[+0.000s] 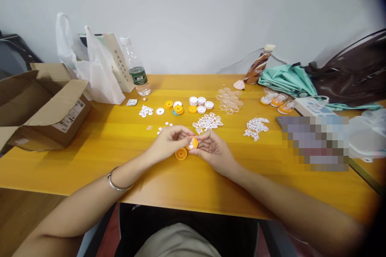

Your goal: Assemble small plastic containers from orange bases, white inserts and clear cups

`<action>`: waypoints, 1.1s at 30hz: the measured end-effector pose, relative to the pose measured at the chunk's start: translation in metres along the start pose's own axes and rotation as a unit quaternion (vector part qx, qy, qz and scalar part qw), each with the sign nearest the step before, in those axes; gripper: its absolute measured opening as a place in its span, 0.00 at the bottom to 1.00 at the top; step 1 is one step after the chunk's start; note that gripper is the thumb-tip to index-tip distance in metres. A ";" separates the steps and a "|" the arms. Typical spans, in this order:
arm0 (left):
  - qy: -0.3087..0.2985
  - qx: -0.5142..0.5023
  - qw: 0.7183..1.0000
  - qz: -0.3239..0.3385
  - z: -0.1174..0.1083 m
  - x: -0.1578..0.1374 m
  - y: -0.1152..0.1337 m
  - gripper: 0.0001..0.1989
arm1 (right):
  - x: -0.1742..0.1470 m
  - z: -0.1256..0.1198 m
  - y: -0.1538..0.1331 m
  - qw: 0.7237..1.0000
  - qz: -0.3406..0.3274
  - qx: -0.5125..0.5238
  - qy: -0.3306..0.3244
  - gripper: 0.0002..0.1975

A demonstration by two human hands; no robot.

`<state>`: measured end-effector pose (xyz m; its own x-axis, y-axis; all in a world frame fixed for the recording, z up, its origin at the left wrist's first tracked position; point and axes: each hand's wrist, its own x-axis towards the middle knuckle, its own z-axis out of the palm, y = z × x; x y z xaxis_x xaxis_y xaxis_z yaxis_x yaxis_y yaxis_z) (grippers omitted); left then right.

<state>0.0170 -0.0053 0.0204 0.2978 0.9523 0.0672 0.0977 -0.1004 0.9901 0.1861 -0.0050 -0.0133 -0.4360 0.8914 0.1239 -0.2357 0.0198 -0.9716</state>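
Between my two hands, just above the table, is a small orange disc (195, 143) with white pieces on it. My left hand (172, 139) is closed, its thumb and fingers pinching the disc's left side. From the other side my right hand (214, 150) grips the same disc by its edge. Just below my left fingers an orange round base (181, 153) lies on the table. Beyond the hands are a heap of white fan-shaped cutouts (208, 123), several small white discs (165, 127), and white and orange round cases (201, 103). Fingers partly hide the held disc.
An open cardboard box (57, 108), a white plastic bag (102, 74) and a water bottle (137, 68) stand left. Clear rings (229, 100), more white cutouts (256, 127), finished-looking orange-and-white pieces (285, 107), a brown drink bottle (259, 64) and a power strip (313, 110) are on the right.
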 end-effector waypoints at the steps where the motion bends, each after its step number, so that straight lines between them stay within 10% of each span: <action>1: 0.002 0.001 1.000 0.000 0.000 0.000 -0.002 0.08 | -0.001 0.001 0.000 1.000 0.001 -0.004 0.000 0.17; 15: -0.014 0.104 0.994 0.005 -0.016 -0.003 0.012 0.15 | 0.002 -0.002 -0.008 1.000 -0.009 -0.014 0.025 0.16; 22: -0.175 0.391 0.902 0.049 -0.029 -0.017 0.012 0.16 | 0.008 -0.009 -0.010 0.996 -0.030 -0.039 0.080 0.17; 33: -0.103 0.031 0.994 -0.027 -0.034 -0.004 0.022 0.17 | 0.004 -0.007 -0.012 0.993 -0.049 -0.059 0.085 0.17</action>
<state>-0.0143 -0.0020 0.0460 0.4771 0.8786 -0.0190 0.1754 -0.0740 0.9817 0.1933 0.0019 -0.0026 -0.2597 0.9461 0.1936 -0.1618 0.1551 -0.9746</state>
